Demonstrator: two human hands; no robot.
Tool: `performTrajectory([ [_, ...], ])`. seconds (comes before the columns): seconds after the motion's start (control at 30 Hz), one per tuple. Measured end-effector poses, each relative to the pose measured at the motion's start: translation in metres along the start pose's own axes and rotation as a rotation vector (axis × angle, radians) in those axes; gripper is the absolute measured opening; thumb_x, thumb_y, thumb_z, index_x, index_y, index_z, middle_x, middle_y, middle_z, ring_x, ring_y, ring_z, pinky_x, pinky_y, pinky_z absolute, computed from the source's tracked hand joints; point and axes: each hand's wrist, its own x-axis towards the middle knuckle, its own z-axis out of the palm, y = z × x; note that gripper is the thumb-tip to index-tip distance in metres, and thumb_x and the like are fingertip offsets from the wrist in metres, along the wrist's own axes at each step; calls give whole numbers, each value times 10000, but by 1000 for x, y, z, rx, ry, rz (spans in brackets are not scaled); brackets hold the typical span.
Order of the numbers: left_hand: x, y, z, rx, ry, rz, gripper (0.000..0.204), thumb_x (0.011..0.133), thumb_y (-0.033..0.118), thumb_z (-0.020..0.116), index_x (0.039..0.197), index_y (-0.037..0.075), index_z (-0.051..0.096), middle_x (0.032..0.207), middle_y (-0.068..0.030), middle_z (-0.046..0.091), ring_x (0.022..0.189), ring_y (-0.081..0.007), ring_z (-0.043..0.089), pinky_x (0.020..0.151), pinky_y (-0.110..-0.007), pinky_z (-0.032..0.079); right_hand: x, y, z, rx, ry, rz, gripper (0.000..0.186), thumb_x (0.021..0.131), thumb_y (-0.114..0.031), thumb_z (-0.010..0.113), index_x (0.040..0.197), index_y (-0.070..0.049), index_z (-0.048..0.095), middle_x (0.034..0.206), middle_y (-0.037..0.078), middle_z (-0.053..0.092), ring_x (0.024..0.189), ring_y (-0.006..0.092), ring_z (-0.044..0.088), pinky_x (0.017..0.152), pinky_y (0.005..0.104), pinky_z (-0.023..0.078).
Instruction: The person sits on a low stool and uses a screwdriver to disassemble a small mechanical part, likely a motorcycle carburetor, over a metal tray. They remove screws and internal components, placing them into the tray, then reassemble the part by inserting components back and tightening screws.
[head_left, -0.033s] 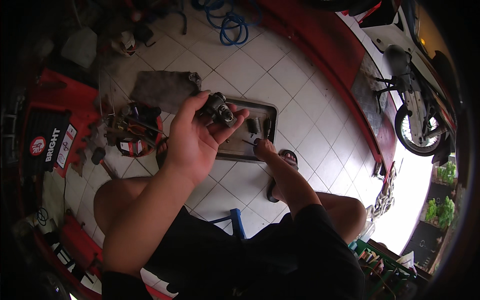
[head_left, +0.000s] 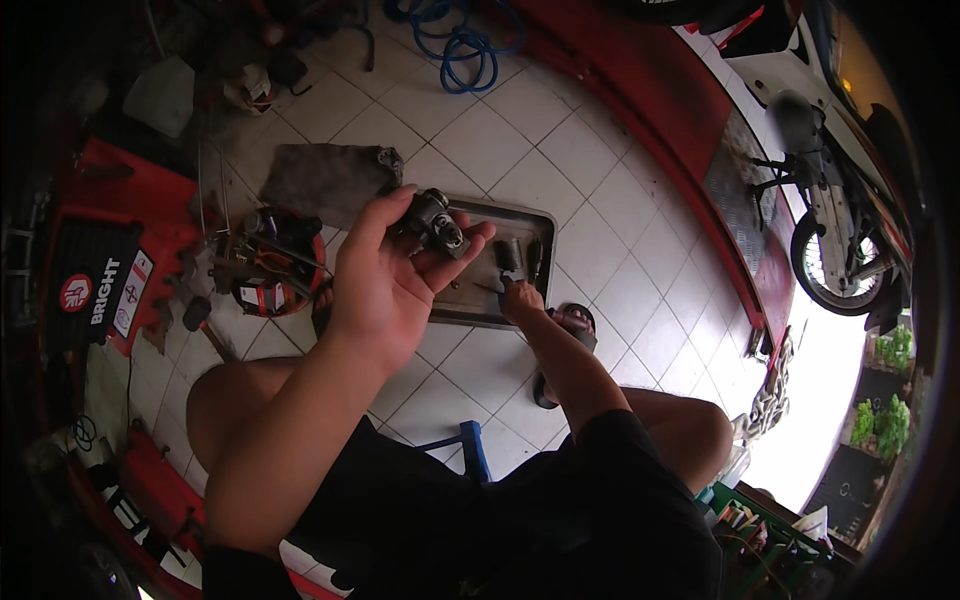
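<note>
Raised over the tray, my left hand (head_left: 380,295) is palm up, its thumb and fingers closed round a small dark metal carburetor (head_left: 436,222). My right hand (head_left: 521,301) reaches down to the near side of the metal tray (head_left: 548,225). Its fingers are closed on a thin dark tool (head_left: 497,289) whose kind is too small to tell. Just beyond those fingers, a dark cylindrical part (head_left: 508,253) lies in the tray. A long dark part (head_left: 537,258) rests along the tray's right side.
Left of the tray sit a grey cloth (head_left: 325,178) and a red-rimmed container of tools (head_left: 265,290). A hammer-like tool (head_left: 205,322) lies nearby. Blue hose (head_left: 465,60) coils at the back. A red lift platform (head_left: 660,110) and a motorcycle (head_left: 830,200) stand on the right.
My right hand has shifted a little left within the tray, with the thin tool. My left hand and the carburetor have barely moved.
</note>
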Motion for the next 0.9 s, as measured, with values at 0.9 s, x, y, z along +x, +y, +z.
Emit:
performTrajectory([
  [0.9, -1, 13, 6, -74, -237, -89, 433, 982, 322, 515, 1087, -93, 584, 1077, -234, 646, 1169, -425, 618, 1007, -394, 565, -209, -56, -312, 1103, -249, -153, 311, 1071, -280, 507, 1075, 24, 572, 727, 18, 524, 652, 148, 519, 641, 309, 486],
])
